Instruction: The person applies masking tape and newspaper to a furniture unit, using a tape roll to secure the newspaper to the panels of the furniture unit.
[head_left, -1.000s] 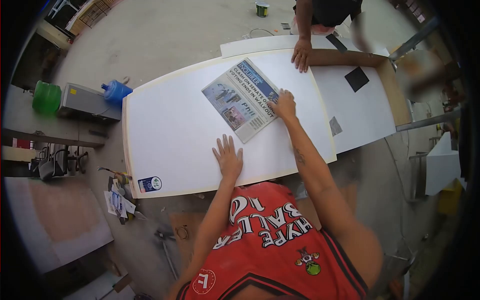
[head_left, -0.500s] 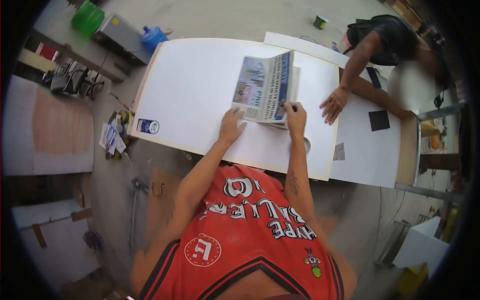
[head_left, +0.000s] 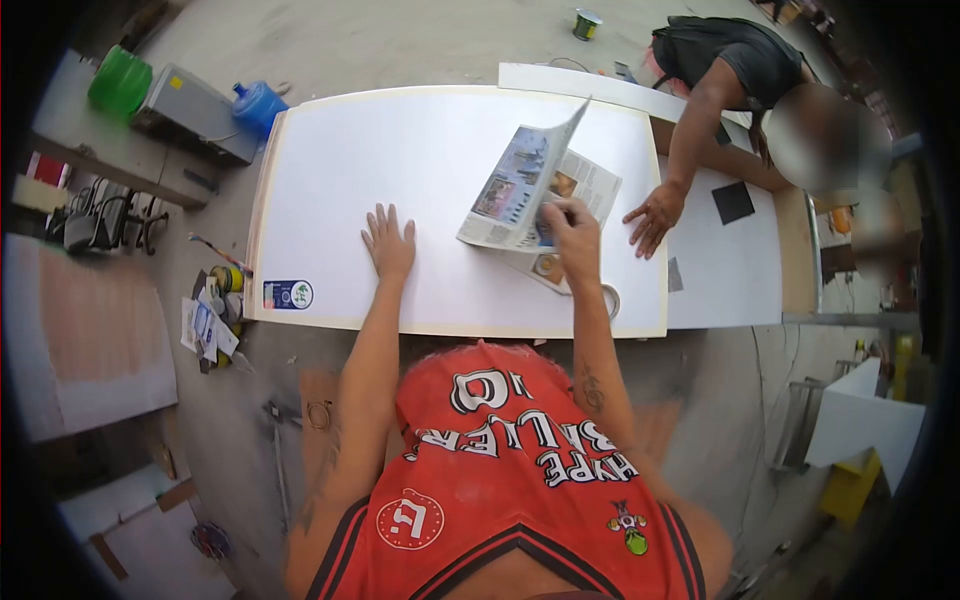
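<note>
A newspaper [head_left: 520, 185] lies on a large white board [head_left: 330, 170], its top pages lifted and folded up toward the left. My right hand [head_left: 570, 235] grips those lifted pages near their lower right corner, above the open inner page [head_left: 590, 180]. My left hand [head_left: 388, 243] rests flat on the bare board, fingers spread, left of the newspaper and holding nothing. A roll of tape [head_left: 610, 298] lies on the board just by my right wrist.
Across the board a co-worker in a dark shirt presses a hand [head_left: 650, 215] on its right edge. A second white panel [head_left: 725, 265] with dark squares [head_left: 733, 202] lies beyond. On the floor to the left stand a grey box [head_left: 190, 105], blue jug [head_left: 258, 103] and green container [head_left: 120, 82].
My right hand has lifted the newspaper's top pages further, opening it. My left hand left the paper and moved left, flat onto the board. The co-worker's hand stays at the right edge.
</note>
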